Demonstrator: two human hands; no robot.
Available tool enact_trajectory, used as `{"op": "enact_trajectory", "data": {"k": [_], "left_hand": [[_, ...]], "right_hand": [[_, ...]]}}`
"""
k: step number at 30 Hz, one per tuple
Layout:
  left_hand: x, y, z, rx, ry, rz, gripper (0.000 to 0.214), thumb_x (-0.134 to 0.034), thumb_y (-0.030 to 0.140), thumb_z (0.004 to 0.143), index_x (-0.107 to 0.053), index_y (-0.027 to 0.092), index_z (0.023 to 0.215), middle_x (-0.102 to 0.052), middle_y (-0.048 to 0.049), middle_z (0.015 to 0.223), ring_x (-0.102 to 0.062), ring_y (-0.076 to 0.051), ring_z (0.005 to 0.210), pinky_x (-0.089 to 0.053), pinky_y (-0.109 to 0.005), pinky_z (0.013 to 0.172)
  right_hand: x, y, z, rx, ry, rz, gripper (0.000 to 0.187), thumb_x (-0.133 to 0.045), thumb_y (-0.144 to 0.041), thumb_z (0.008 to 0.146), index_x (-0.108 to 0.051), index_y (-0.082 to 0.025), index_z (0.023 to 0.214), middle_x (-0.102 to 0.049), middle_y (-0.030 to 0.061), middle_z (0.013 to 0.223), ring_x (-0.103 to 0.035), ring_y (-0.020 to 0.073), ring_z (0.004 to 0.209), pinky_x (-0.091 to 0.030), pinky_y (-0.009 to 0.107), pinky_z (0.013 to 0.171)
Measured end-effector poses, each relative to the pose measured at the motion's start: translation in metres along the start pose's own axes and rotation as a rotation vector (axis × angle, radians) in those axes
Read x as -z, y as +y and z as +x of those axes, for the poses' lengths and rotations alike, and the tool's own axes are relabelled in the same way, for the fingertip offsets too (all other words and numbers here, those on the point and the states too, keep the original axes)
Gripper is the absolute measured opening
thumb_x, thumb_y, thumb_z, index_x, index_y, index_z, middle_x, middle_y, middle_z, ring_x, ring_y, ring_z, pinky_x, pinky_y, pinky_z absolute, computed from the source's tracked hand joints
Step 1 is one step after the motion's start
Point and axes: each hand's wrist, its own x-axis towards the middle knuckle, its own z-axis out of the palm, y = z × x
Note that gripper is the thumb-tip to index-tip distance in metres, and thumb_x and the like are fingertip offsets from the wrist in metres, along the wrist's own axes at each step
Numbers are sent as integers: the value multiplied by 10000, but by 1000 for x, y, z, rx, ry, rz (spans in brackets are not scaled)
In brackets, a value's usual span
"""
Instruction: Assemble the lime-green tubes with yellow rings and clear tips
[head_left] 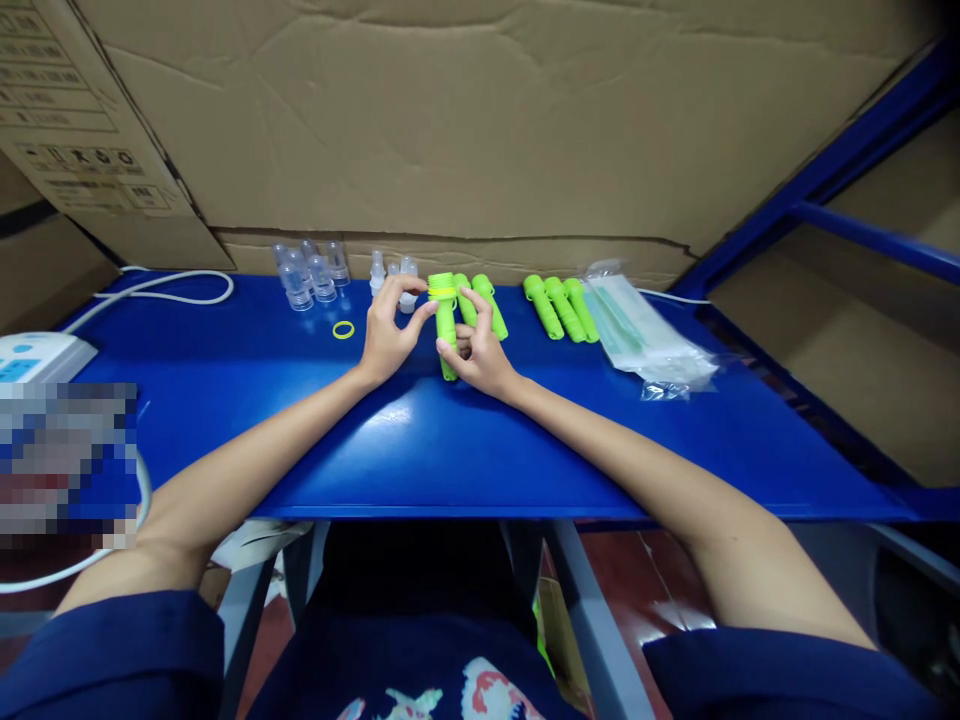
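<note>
Upright above the blue table, a lime-green flashlight-shaped tube [447,335] shows a threaded, uncapped top. My right hand [484,350] grips its body from the right, fingers curled round it. At the neck sits a yellow ring [442,293], just below the threads. My left hand [394,330] pinches at this ring from the left, its index fingertip and thumb against it. Another thin yellow ring [343,330] lies flat on the table left of my left hand. Behind my hands, two more green tubes [489,305] lie partly hidden.
Clear plastic cylinders [296,280] stand at the back left, with smaller clear pieces [377,272] beside them. Three green tubes [559,308] lie right of centre, next to plastic-bagged items [649,335]. A white power strip [45,358] with a cable is at left. Cardboard [450,130] walls the back.
</note>
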Motion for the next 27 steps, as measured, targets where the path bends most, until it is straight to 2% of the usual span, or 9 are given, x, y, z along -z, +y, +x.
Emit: {"op": "enact_trajectory", "data": {"k": [5, 10, 18, 22, 27], "left_hand": [[0, 0, -1, 11, -14, -23, 309, -576, 519, 955, -614, 214, 988, -712, -64, 1029, -657, -184, 971, -503, -315, 822], [-2, -1, -3, 21, -40, -70, 257, -605, 465, 947, -634, 210, 961, -720, -46, 966, -659, -161, 878, -500, -295, 790], [-4, -1, -4, 57, -70, -59, 210, -612, 413, 943, -633, 204, 941, -709, -27, 911, -648, -149, 809, -488, -291, 755], [-6, 0, -6, 52, -56, -98, 224, -621, 414, 939, -616, 194, 983, -708, -35, 947, -656, -146, 827, -475, -282, 727], [-10, -1, -9, 60, -64, -175, 303, -592, 464, 954, -561, 195, 1090, -699, -72, 1073, -681, -160, 905, -475, -278, 707]], "right_hand": [[2, -3, -1, 12, -21, 13, 646, -491, -352, 1024, -82, -206, 1504, -484, -73, 701, -528, 114, 490, -476, 246, 449], [1, -4, -2, -4, -17, 31, 760, -601, -429, 965, -96, -198, 1484, -415, -102, 668, -496, 106, 462, -417, 238, 407], [1, -8, -2, 12, 37, 183, 636, -637, -343, 915, -207, -201, 1361, -439, -125, 630, -460, 75, 422, -354, 198, 394], [0, -5, -1, 7, 44, 208, 658, -656, -328, 898, -209, -215, 1368, -423, -127, 629, -469, 78, 421, -377, 201, 395], [-2, -3, -1, -5, 29, 200, 773, -662, -427, 909, -147, -244, 1456, -457, -89, 672, -494, 107, 448, -460, 250, 408]]}}
